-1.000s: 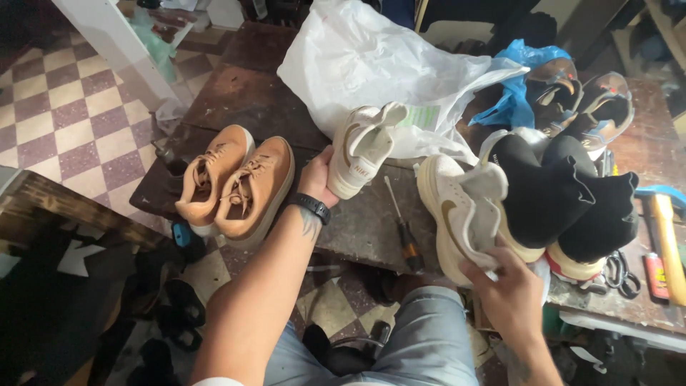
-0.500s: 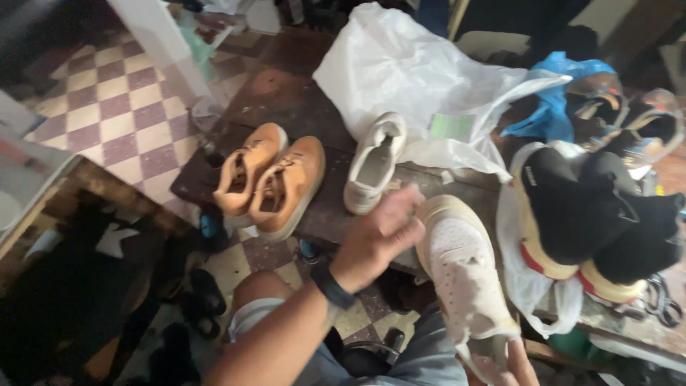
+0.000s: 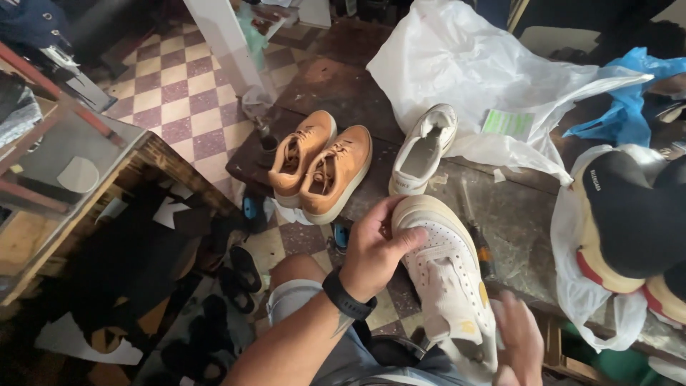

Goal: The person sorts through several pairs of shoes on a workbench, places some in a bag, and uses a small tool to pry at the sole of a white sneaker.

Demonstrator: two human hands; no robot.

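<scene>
My left hand (image 3: 375, 246) grips the toe end of a white perforated sneaker (image 3: 446, 279) with a yellowed sole, held over my lap. My right hand (image 3: 520, 344), blurred at the bottom edge, is against the heel end of that sneaker; its fingers look spread. The matching white sneaker (image 3: 423, 150) lies upright on the worn workbench (image 3: 514, 214) just beyond. A black band sits on my left wrist.
A pair of tan lace-up shoes (image 3: 323, 164) stands at the bench's left end. A white plastic bag (image 3: 471, 64), a blue bag (image 3: 629, 107) and black high-top shoes (image 3: 636, 221) in a bag fill the right. A screwdriver (image 3: 477, 236) lies on the bench. Dark sandals (image 3: 239, 275) lie on the checkered floor.
My left hand let go of the sneaker on the bench and took the toe of the one my right hand holds. That sneaker came down from the bench to my lap.
</scene>
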